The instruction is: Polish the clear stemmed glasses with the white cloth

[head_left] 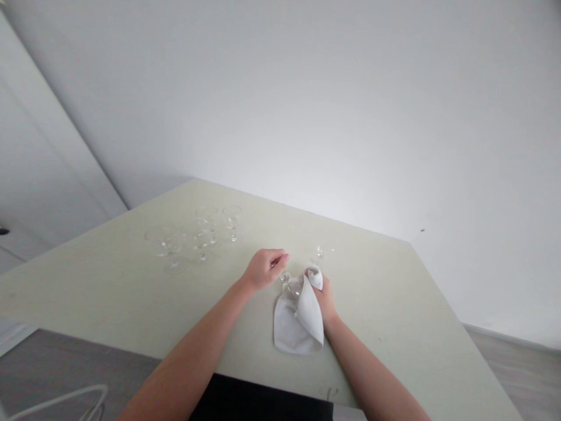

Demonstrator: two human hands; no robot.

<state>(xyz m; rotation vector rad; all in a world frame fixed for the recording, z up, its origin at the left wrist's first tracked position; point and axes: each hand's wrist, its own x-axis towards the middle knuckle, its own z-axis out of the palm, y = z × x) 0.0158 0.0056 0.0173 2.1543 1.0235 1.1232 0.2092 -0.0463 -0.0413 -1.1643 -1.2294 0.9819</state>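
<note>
My left hand (265, 269) is closed at the stem end of a clear stemmed glass (293, 287), which lies tilted with its bowl toward my right. A white cloth (300, 327) is gripped in my right hand (325, 297); its folds lie around and under the bowl, and the lower part hangs down toward me. The cloth hides most of my right fingers. Just beyond my right hand another clear glass (320, 252) is on the table, partly hard to make out.
Several clear stemmed glasses (204, 237) stand grouped on the left of the pale table (131, 292). A white wall (328, 117) rises behind the table's far edge. At lower left a white curved rail or cable (65, 397) shows near the floor.
</note>
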